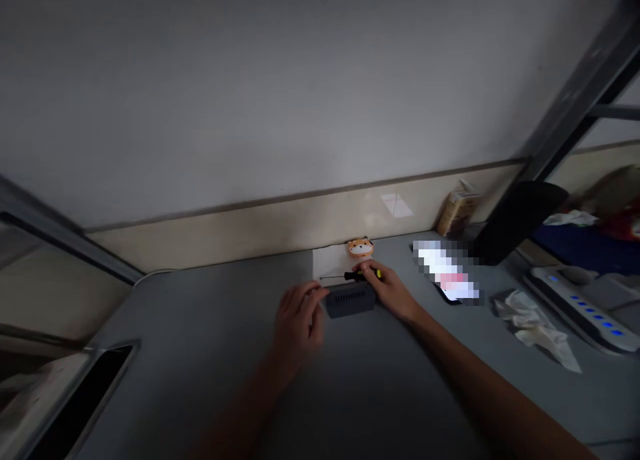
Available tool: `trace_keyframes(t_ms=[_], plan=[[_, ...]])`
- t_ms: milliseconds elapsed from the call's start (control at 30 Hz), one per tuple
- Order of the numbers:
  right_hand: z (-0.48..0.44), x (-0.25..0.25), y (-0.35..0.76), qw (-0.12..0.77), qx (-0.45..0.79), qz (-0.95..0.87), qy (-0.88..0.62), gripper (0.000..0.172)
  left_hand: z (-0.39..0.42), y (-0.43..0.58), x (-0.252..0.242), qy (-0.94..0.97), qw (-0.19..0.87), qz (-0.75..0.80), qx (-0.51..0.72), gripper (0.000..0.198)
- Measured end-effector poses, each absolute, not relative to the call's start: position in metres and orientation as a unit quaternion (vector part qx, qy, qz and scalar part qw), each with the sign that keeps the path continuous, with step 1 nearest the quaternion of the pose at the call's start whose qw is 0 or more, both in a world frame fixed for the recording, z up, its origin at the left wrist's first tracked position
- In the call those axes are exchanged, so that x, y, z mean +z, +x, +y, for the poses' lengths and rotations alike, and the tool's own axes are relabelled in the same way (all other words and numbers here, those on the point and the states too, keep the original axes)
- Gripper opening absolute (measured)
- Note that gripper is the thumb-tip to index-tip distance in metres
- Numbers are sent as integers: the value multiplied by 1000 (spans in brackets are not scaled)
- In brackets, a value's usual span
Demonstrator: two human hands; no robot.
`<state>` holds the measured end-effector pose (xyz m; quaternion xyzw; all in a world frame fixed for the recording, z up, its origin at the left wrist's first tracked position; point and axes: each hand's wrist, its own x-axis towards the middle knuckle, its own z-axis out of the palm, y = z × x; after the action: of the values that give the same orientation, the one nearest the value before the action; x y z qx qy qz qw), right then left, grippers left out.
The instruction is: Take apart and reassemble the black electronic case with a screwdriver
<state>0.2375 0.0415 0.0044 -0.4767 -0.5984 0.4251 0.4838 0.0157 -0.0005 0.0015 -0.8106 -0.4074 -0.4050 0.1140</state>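
A dark grey box with a row of vent slots [350, 303] lies on the grey table in front of me. My left hand [299, 317] is at its left end, fingertips at the near corner, fingers loosely bent and thumb apart. The fingers of my right hand [393, 292] close round the black and yellow handle of a screwdriver [354, 275]. Its thin shaft points left, just behind the box. The right palm rests by the box's right end. Behind the screwdriver is a white sheet [327, 260], with an orange and white animal-faced object [361, 247] at its right.
A lit phone [447, 273], partly blurred out, lies to the right, near crumpled tissue [537, 327] and a power strip with blue lights [585, 310]. A drink carton [457, 212] and a black cylinder [520, 217] stand by the wall. A dark-screened tablet [83, 403] is at lower left.
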Motion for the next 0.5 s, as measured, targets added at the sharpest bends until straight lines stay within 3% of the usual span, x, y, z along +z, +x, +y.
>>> trace_keyframes(t_ms=[233, 500], plan=[[42, 4, 237, 495, 435, -578, -481, 57, -11, 29, 3, -820, 126, -326, -452, 37], [42, 6, 237, 527, 454, -553, -459, 57, -15, 44, 5, -877, 88, -326, -341, 42]])
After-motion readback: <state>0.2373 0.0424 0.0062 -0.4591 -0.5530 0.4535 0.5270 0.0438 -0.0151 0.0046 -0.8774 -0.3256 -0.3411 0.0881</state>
